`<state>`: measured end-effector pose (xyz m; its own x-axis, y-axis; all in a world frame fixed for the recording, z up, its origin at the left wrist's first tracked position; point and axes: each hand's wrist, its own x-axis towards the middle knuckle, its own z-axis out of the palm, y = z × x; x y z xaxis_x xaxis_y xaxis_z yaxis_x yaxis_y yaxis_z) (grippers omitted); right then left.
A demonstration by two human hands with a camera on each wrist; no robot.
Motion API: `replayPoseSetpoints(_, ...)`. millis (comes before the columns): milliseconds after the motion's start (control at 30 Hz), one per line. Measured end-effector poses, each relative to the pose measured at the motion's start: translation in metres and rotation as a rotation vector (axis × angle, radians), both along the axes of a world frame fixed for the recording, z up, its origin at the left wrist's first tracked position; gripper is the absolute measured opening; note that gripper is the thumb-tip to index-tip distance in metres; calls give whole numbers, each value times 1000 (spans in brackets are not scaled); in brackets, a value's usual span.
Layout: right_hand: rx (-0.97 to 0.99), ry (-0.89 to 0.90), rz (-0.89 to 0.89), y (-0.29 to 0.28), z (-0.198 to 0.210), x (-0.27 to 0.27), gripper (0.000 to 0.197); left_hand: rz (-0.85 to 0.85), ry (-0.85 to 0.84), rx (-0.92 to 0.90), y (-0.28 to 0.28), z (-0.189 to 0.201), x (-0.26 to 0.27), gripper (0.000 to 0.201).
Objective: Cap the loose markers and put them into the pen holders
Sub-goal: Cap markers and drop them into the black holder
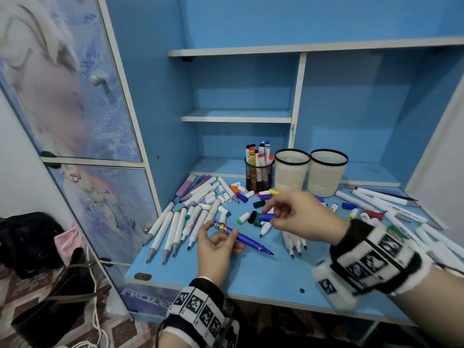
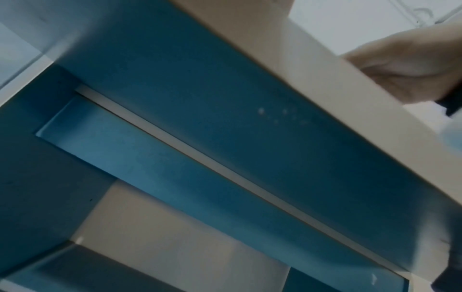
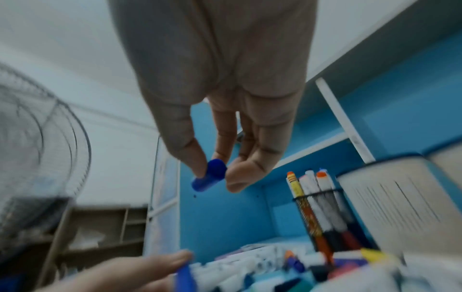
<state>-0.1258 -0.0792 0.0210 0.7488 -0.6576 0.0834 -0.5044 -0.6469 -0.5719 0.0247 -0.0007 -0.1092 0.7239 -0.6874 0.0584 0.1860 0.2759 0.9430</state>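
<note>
Head view is showing the left hand (image 1: pixel 217 243) gripping a slim blue uncapped marker (image 1: pixel 241 236), tip slanting toward the right hand (image 1: pixel 300 217), which is pinching a blue plastic cap (image 1: pixel 267 217) just above that tip.

The left hand (image 1: pixel 216 249) is palm up, fingers curled round a blue marker (image 1: pixel 241 237). The right hand (image 1: pixel 301 217) is raised beside it, thumb and fingertips (image 3: pixel 237 177) pinching a blue cap (image 1: pixel 267 217). Both wrists wear marker-patterned bands.
</note>
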Motion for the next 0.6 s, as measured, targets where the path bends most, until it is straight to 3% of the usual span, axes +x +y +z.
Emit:
replayPoseSetpoints(100,179,-162,-72,20,-21,-23,21,-5,-3,-13,3,0,-2,45)
replayPoseSetpoints(300,494,-660,-311,35,-82,-27,22,46,51,-30,3,0,-2,48)
replayPoseSetpoints(600,410,-814,-400,35,-124,-15,32,88,90,-54,5,4,-3,40)
